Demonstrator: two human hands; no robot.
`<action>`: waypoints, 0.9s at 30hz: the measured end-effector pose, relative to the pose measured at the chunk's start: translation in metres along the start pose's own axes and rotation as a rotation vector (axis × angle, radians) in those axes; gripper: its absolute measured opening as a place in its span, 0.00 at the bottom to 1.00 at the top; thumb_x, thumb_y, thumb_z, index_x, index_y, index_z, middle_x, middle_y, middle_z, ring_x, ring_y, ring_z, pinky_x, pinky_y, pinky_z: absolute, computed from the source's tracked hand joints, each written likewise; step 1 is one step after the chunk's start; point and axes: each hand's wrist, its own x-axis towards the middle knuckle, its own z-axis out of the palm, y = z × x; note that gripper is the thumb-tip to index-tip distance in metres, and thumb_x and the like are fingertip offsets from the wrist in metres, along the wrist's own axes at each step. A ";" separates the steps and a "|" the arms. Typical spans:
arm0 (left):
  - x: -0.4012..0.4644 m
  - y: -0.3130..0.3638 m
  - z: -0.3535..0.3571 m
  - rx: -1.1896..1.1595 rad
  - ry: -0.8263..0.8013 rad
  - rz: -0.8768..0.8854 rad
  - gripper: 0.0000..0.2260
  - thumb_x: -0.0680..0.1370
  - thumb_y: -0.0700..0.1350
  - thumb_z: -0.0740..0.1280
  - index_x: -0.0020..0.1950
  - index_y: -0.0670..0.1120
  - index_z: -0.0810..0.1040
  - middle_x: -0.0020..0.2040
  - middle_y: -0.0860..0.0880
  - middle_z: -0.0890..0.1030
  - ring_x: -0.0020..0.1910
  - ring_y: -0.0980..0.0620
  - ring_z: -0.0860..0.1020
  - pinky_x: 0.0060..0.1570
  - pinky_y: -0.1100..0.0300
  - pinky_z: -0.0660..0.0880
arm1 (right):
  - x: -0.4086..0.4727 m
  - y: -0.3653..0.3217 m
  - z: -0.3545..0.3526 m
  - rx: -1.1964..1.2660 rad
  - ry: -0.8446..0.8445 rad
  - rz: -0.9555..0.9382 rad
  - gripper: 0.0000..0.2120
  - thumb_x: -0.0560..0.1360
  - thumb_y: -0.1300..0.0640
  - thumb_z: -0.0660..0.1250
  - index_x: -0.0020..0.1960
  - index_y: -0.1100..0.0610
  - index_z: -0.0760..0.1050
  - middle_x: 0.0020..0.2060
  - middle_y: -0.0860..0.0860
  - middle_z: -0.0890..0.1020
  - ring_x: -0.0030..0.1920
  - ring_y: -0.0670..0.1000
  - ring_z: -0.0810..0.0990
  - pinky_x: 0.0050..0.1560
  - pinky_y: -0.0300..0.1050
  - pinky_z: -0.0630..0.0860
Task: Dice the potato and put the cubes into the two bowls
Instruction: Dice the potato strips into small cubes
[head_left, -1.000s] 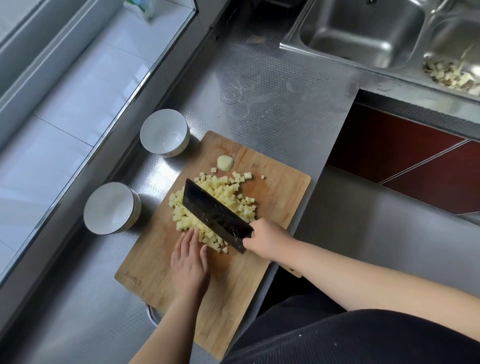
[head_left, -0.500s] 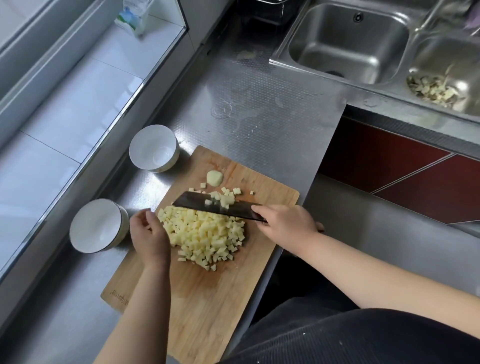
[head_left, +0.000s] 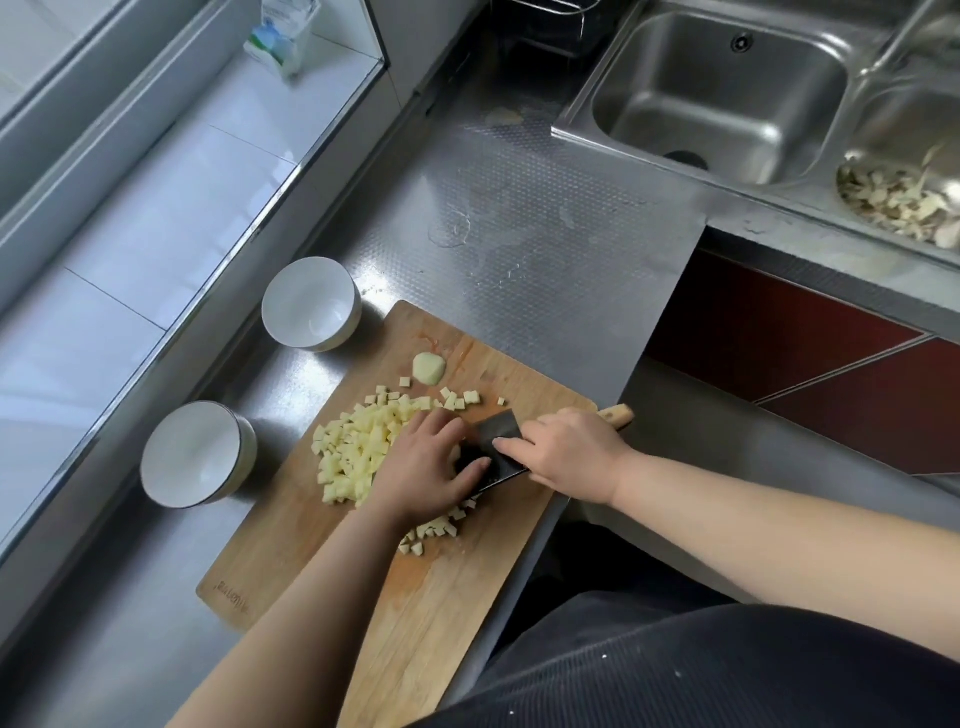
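Observation:
A heap of pale potato cubes (head_left: 357, 448) lies on the wooden cutting board (head_left: 441, 597), with a few strays at its far side and near edge. A rounded potato end piece (head_left: 429, 368) sits beyond the heap. My right hand (head_left: 571, 452) grips the handle of a dark cleaver (head_left: 500, 435), its blade low on the board at the heap's right side. My left hand (head_left: 423, 470) lies cupped over the cubes, thumb on the blade. Two white bowls, the far bowl (head_left: 310, 304) and the near bowl (head_left: 197, 454), stand empty left of the board.
The board overhangs the steel counter's (head_left: 545, 218) right edge. A double sink (head_left: 722, 93) lies at the far right, with peelings (head_left: 904, 202) in its right basin. A carton (head_left: 283, 36) stands on the white ledge at the far left.
My left hand moved from the heap's left side, across to rest on the cubes and the blade. The cleaver swung from the heap's far side to its right side.

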 end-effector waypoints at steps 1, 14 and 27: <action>0.002 0.000 0.005 -0.016 0.003 -0.013 0.19 0.75 0.65 0.56 0.53 0.52 0.74 0.53 0.54 0.73 0.51 0.54 0.67 0.51 0.56 0.70 | 0.001 0.004 0.000 -0.003 0.004 -0.033 0.26 0.57 0.51 0.81 0.55 0.54 0.83 0.30 0.51 0.78 0.27 0.52 0.78 0.27 0.42 0.73; -0.007 -0.034 0.026 -0.039 0.157 -0.357 0.07 0.79 0.50 0.64 0.47 0.48 0.76 0.45 0.52 0.76 0.49 0.50 0.70 0.47 0.56 0.68 | 0.002 0.059 -0.001 -0.023 0.138 -0.218 0.23 0.67 0.59 0.76 0.62 0.52 0.80 0.30 0.50 0.76 0.28 0.51 0.74 0.27 0.42 0.65; 0.017 -0.008 -0.013 -0.076 0.278 -0.151 0.21 0.80 0.62 0.50 0.67 0.60 0.74 0.69 0.53 0.69 0.70 0.47 0.63 0.67 0.43 0.62 | -0.003 0.092 -0.013 -0.028 0.147 -0.224 0.18 0.75 0.59 0.58 0.60 0.53 0.81 0.31 0.50 0.76 0.28 0.51 0.74 0.28 0.41 0.67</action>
